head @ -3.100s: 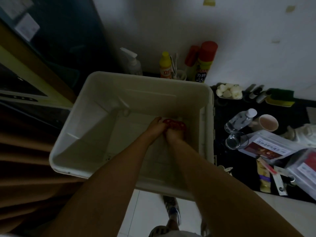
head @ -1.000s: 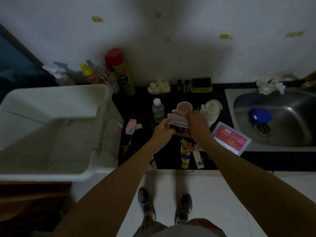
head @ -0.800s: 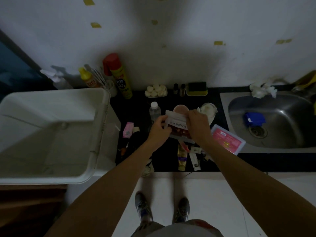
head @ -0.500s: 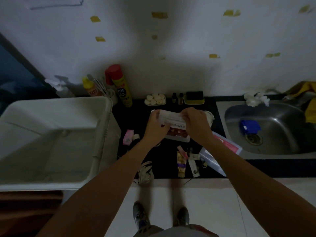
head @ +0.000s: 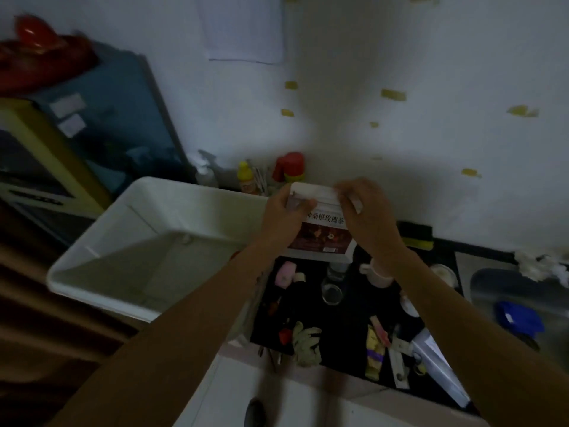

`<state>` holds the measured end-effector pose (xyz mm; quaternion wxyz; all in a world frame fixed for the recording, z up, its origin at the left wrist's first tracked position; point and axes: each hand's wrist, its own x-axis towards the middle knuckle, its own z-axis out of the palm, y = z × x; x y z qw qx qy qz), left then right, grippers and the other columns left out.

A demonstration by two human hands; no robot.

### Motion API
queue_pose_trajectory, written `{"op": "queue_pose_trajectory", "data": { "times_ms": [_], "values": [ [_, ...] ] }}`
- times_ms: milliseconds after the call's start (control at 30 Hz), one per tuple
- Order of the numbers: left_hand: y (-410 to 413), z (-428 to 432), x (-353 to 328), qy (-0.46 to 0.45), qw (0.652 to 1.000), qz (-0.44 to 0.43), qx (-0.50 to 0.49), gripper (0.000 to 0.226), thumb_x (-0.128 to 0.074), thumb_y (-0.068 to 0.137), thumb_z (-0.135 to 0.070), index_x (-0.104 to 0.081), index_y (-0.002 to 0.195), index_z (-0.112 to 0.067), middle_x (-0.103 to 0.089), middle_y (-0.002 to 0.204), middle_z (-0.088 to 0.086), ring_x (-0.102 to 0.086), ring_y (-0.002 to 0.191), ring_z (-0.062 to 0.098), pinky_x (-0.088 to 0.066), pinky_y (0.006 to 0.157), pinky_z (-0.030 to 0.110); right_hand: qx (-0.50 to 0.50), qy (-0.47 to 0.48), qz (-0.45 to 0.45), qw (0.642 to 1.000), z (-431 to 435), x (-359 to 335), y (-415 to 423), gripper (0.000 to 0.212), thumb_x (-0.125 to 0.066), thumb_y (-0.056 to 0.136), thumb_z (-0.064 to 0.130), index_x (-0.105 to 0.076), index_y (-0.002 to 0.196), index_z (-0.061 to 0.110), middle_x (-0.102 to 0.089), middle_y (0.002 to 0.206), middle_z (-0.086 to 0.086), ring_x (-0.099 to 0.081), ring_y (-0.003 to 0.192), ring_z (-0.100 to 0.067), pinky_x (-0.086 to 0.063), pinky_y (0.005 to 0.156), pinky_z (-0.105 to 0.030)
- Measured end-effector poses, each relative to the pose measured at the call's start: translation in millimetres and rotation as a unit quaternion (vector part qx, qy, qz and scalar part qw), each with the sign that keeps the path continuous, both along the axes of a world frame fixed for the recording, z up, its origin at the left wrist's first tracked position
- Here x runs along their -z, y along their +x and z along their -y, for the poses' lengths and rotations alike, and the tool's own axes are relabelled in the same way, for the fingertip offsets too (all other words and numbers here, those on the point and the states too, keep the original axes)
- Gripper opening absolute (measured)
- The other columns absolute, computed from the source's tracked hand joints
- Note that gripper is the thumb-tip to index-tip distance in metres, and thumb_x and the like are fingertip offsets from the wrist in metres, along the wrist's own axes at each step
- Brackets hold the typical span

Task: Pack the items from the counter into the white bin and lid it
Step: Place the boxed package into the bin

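We grip the packet (head: pixel 323 234) with both hands: our left hand (head: pixel 284 217) pinches its upper left corner, thumb across the front, and our right hand (head: pixel 366 214) curls over its upper right edge. It is flat and white, with a dark red panel and printed characters. It hangs between our hands above the black counter (head: pixel 345 328), just beside the white bin (head: pixel 147 241)'s right rim.

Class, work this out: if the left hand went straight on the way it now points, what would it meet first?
The left hand grips the packet, so that comes first. Past it, probably the red-capped spray can behind, though depth is unclear.
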<state>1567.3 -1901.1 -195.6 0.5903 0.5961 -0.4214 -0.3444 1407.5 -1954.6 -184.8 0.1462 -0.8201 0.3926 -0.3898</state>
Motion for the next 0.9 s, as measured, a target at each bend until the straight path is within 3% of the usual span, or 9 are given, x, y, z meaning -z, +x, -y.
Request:
{"op": "queue_pose_trajectory", "data": {
  "times_ms": [100, 233, 367, 467, 567, 633, 733, 900],
  "values": [
    [41, -6, -20, -0.026, 0.999, 0.006, -0.031, 0.017, -0.069, 0.085, -0.01, -0.065, 0.102, -0.012, -0.07, 0.096, 0.009, -0.069, 0.09, 0.023, -0.058, 0.08, 0.039, -0.026, -0.001, 0.047, 0.999, 1, -18, 38, 0.021, -0.061, 0.092, 0.015, -0.06, 0.113, 0.012, -0.057, 0.11, -0.002, -0.049, 0.101, -0.012, -0.038, 0.09, -0.024],
    [95, -21, -30, -0.033, 0.997, -0.013, -0.065, 0.017, -0.066, 0.087, -0.01, -0.063, 0.103, -0.011, -0.07, 0.095, 0.012, -0.069, 0.085, 0.024, -0.059, 0.077, 0.042, -0.058, 0.056, 0.051, 0.995, 0, -28, 89, 0.018, -0.061, 0.094, 0.021, -0.059, 0.109, 0.011, -0.055, 0.108, -0.002, -0.05, 0.096, -0.012, -0.038, 0.082, -0.023],
    [141, -42, -18, 0.009, 0.992, 0.009, -0.125, 0.022, -0.066, 0.088, -0.015, -0.061, 0.109, -0.014, -0.068, 0.099, 0.004, -0.068, 0.086, 0.016, -0.059, 0.07, 0.029, -0.111, 0.083, 0.025, 0.99, -8, -21, 144, 0.008, -0.06, 0.095, 0.021, -0.06, 0.096, 0.013, -0.06, 0.096, -0.001, -0.058, 0.086, -0.015, -0.047, 0.074, -0.031],
    [168, -55, 1, 0.038, 0.985, 0.0, -0.168, 0.022, -0.063, 0.09, -0.017, -0.056, 0.111, -0.012, -0.064, 0.098, 0.001, -0.065, 0.084, 0.012, -0.054, 0.061, 0.018, -0.141, 0.108, -0.002, 0.984, -20, -4, 186, 0.005, -0.056, 0.097, 0.02, -0.055, 0.094, 0.016, -0.058, 0.09, 0.005, -0.054, 0.078, -0.001, -0.046, 0.068, -0.02],
    [198, -63, 22, 0.062, 0.979, 0.042, -0.189, 0.02, -0.061, 0.09, -0.012, -0.051, 0.107, -0.013, -0.059, 0.099, 0.0, -0.062, 0.085, 0.01, -0.054, 0.062, 0.019, -0.139, 0.12, -0.055, 0.981, -33, 18, 218, 0.006, -0.052, 0.098, 0.021, -0.051, 0.092, 0.021, -0.052, 0.082, 0.014, -0.05, 0.073, 0.001, -0.036, 0.061, -0.013],
    [217, -68, 33, 0.071, 0.978, 0.092, -0.175, 0.025, -0.061, 0.089, -0.01, -0.05, 0.109, -0.02, -0.056, 0.1, -0.006, -0.06, 0.087, 0.008, -0.057, 0.067, 0.025, -0.136, 0.134, -0.093, 0.977, -38, 29, 234, 0.01, -0.05, 0.098, 0.02, -0.05, 0.089, 0.023, -0.051, 0.08, 0.011, -0.05, 0.073, -0.004, -0.035, 0.06, -0.015],
    [239, -77, 58, 0.123, 0.963, 0.213, -0.113, 0.024, -0.064, 0.084, -0.009, -0.057, 0.104, -0.02, -0.06, 0.097, -0.005, -0.06, 0.084, 0.009, -0.055, 0.067, 0.027, -0.114, 0.188, -0.16, 0.962, -46, 50, 249, 0.01, -0.049, 0.096, 0.016, -0.055, 0.088, 0.018, -0.056, 0.084, 0.002, -0.055, 0.078, -0.014, -0.046, 0.068, -0.028],
    [254, -85, 117, 0.257, 0.896, 0.353, 0.078, 0.013, -0.061, 0.082, -0.022, -0.069, 0.092, -0.023, -0.07, 0.096, 0.001, -0.065, 0.088, 0.02, -0.055, 0.08, 0.043, -0.111, 0.254, -0.353, 0.894, -57, 95, 261, 0.013, -0.05, 0.094, 0.017, -0.061, 0.097, 0.013, -0.064, 0.098, -0.008, -0.061, 0.088, -0.023, -0.053, 0.081, -0.038]
  ]
}}
